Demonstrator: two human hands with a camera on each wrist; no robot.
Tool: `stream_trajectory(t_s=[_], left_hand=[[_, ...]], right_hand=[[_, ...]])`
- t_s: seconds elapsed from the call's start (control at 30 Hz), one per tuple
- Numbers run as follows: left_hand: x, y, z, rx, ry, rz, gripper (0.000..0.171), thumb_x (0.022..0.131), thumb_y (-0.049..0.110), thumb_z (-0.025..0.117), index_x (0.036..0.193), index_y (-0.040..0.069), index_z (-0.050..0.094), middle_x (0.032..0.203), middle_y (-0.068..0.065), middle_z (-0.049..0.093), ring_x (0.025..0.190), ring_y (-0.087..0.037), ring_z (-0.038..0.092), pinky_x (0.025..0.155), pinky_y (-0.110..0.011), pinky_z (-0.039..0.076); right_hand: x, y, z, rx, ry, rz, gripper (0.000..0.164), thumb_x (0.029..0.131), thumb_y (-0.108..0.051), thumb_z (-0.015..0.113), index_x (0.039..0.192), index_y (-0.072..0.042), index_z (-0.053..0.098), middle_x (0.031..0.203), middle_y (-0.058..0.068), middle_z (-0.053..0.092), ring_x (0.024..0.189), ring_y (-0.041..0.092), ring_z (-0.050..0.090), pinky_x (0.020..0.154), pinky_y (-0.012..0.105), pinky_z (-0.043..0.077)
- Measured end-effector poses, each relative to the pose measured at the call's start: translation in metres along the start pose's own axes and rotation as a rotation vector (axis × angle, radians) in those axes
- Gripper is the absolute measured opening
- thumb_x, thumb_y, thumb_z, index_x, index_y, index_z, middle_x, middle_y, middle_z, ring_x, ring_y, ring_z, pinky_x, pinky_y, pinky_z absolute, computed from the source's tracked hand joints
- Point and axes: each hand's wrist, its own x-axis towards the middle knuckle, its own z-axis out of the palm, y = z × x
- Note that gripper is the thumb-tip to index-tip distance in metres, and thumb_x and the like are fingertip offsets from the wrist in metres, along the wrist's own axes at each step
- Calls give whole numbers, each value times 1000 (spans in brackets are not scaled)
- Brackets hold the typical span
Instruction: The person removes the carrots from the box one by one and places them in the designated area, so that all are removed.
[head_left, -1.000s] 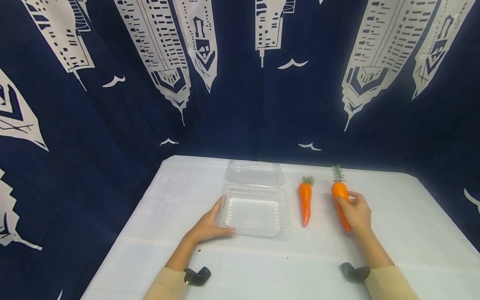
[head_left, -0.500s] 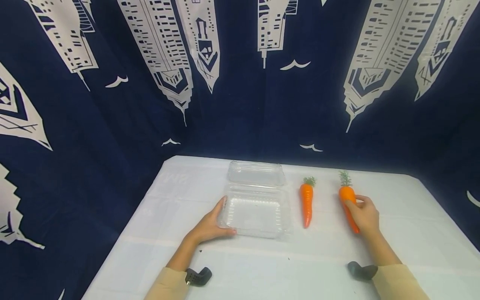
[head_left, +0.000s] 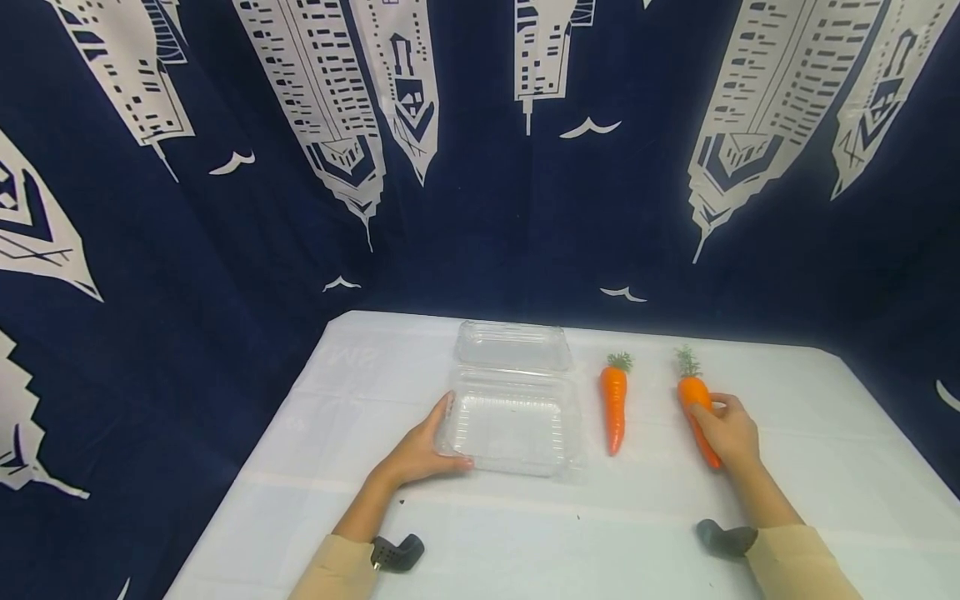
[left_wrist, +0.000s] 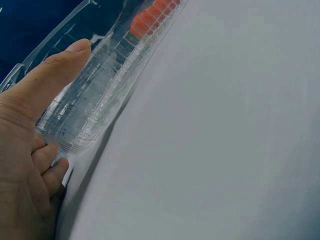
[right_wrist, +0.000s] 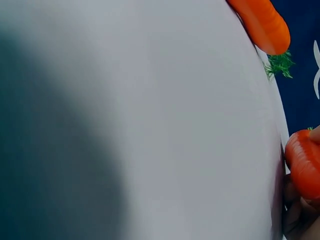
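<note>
My left hand point(head_left: 420, 454) grips the front left corner of a clear plastic clamshell container point(head_left: 510, 425). Its thumb lies along the front wall, while the other fingers reach round the left side. The container's lid point(head_left: 513, 346) is folded back, and nothing lies inside. On the right, my right hand point(head_left: 731, 432) holds an orange carrot point(head_left: 693, 392) with a green top, thumb on one side and fingers on the other. Only part of that carrot point(right_wrist: 304, 167) shows at the edge of the right wrist view. A second carrot point(head_left: 614, 404) lies between the container and my right hand.
A white cloth point(head_left: 540, 542) covers the table. Behind it hangs a dark blue curtain point(head_left: 480, 242) printed with white buildings and birds. Dark wrist devices point(head_left: 397, 552) are worn on both arms.
My right hand has shifted to the right and slightly nearer with the carrot, farther from the second carrot. It has barely moved in the last half second. My left hand stays on the container.
</note>
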Motion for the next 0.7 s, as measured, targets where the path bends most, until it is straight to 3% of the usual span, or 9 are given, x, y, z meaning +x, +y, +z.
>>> stream_trajectory(t_s=[0.2, 0.7], left_hand=[[-1, 1, -1, 8, 1, -11, 126, 64, 51, 87, 158, 17, 12, 159, -18, 21, 140, -44, 28, 108, -63, 27], [-1, 4, -1, -2, -2, -20, 125, 64, 48, 88, 158, 18, 11, 159, -17, 20, 141, -42, 27, 109, -62, 26]], right_hand=[[0, -2, 1, -39, -36, -17, 64, 96, -38, 49, 129, 16, 40, 117, 40, 52, 99, 50, 54, 81, 55, 48], [0, 2, 5, -39, 0, -13, 63, 96, -37, 51, 127, 17, 41, 115, 39, 53, 99, 49, 55, 83, 55, 49]])
